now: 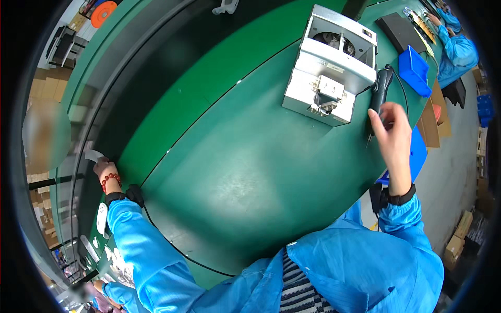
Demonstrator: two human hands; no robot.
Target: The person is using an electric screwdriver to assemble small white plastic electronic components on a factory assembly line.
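Observation:
At the left, my left hand [106,169] reaches over the dark conveyor strip. Its fingers are closed on a small white curved part [94,155], partly hidden by the hand and slightly blurred. At the right, my right hand [395,128] has its thumb and curled fingers on either side of the lower body of a black electric screwdriver [382,88]. The screwdriver's bit points toward me. Left of it, on the green table [235,172], stands a white metal housing [334,68] with a round fan-like opening and a small bracket block [330,89] on its near part.
A blue bin [414,70] and a dark box [399,31] stand at the far right, near a co-worker in blue [459,55]. A clear-white part [226,6] lies on the conveyor [172,57]. A white power strip [102,218] sits near my left forearm; a cable crosses the table's near edge.

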